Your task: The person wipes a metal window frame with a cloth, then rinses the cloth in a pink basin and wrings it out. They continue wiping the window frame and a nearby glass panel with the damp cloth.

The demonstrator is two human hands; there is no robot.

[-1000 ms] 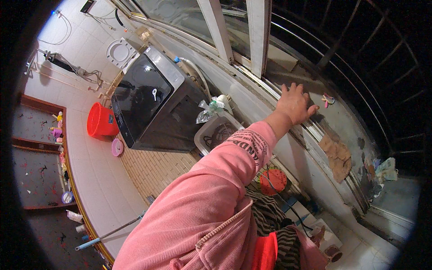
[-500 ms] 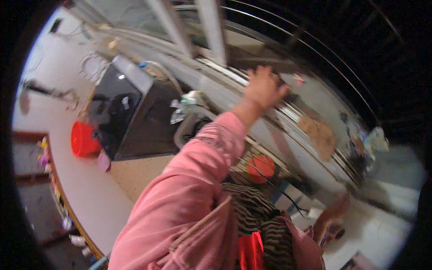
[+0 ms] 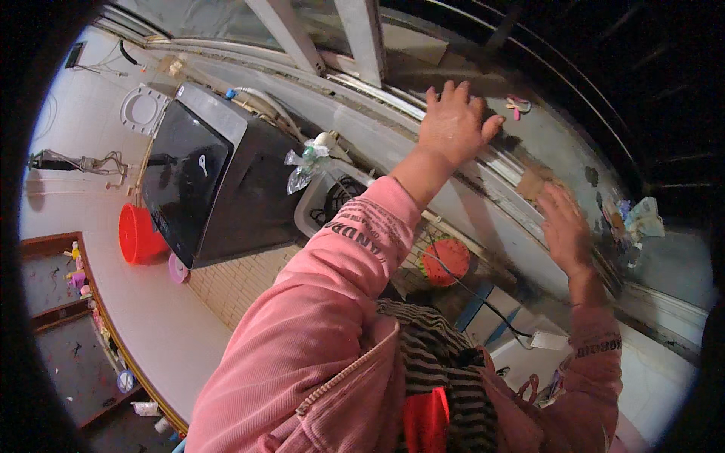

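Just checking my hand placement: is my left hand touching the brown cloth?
Apart: in the head view, a stretch of window track shows between the left hand and the brown cloth.

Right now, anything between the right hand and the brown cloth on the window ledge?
Nothing visible. The right hand overlaps the brown cloth; firm contact can't be told. The left hand is off to the side.
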